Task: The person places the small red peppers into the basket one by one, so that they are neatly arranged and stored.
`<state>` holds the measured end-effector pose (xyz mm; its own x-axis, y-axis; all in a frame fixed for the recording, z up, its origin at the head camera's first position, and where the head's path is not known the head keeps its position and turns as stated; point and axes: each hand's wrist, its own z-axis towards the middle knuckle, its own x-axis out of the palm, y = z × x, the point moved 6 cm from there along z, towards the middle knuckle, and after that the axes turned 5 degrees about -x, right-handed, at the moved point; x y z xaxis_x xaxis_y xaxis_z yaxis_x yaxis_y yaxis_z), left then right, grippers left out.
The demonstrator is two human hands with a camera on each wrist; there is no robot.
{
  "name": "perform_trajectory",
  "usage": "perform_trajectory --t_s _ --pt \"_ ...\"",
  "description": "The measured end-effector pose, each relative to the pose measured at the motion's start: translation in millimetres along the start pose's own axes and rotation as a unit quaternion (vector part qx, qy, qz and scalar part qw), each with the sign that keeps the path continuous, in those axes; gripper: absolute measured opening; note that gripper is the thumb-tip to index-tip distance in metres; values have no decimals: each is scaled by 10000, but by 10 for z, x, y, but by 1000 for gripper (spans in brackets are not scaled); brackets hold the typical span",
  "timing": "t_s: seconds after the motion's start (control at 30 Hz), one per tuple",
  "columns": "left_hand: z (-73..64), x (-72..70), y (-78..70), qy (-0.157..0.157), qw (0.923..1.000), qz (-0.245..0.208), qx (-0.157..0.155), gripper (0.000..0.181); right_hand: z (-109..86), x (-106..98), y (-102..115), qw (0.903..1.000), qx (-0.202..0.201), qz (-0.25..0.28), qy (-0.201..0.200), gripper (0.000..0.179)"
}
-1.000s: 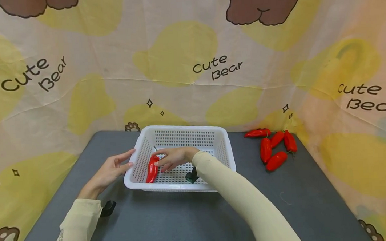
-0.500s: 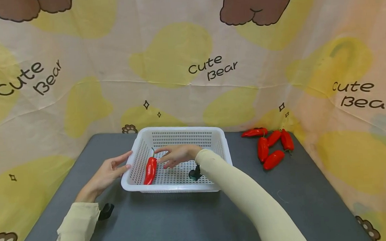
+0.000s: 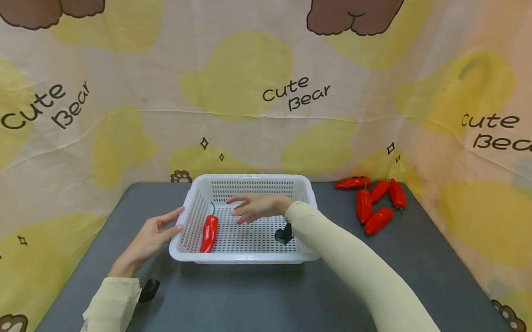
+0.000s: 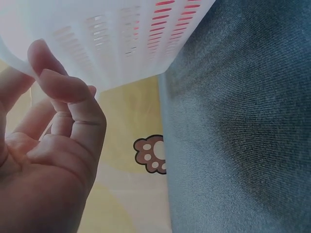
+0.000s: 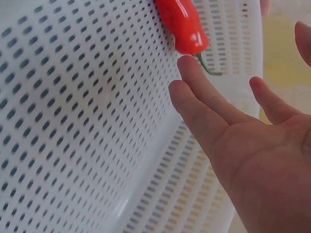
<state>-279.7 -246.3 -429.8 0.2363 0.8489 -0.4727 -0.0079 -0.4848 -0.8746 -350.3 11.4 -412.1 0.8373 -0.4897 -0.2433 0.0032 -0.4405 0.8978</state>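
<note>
Backdrop: printed cloth [image 3: 240, 17], cream with yellow blotches, brown bear shapes and "Cute Bear" lettering, behind and along the sides of a dark grey tabletop [image 3: 237, 308]. A white plastic basket [image 3: 252, 257] with slotted walls and a perforated floor sits on it, toward the far edge.

One red chili pepper [image 3: 209, 234] lies in the basket, along the left wall, green stem pointing to the far side. (Through the wall slots it shows as red stripes in the left wrist view.)

Left hand [image 3: 150, 237]: at the basket's left rim, thumb and index finger parted and touching it; whether the other fingers press on the rim, I cannot tell. Right hand [image 3: 263, 206]: above the basket floor, fingers extended and loosely spread, to the right of the pepper and apart from it. In the right wrist view two fingers run close together, pointing toward the stem end.

Both arms wear pale yellow sleeves [image 3: 352, 262]. Outside the basket, at the right rear of the tabletop, five more red peppers [image 3: 364, 206] lie in a loose cluster.
</note>
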Motion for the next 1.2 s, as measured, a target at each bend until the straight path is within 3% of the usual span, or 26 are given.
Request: perform_trajectory --t_s 0.27,0.73,1.2 --pt "0 -19 -22 -5 9999 -21 121 67 -220 -206 -63 9999 -80 -59 -124 64" --pt "2 18 44 -13 9997 -245 29 67 -581 -508 -217 9984 -145 -138 -533 60" --pt "7 39 19 -239 9992 -271 157 65 -887 -791 -248 9963 -191 -101 -836 61"
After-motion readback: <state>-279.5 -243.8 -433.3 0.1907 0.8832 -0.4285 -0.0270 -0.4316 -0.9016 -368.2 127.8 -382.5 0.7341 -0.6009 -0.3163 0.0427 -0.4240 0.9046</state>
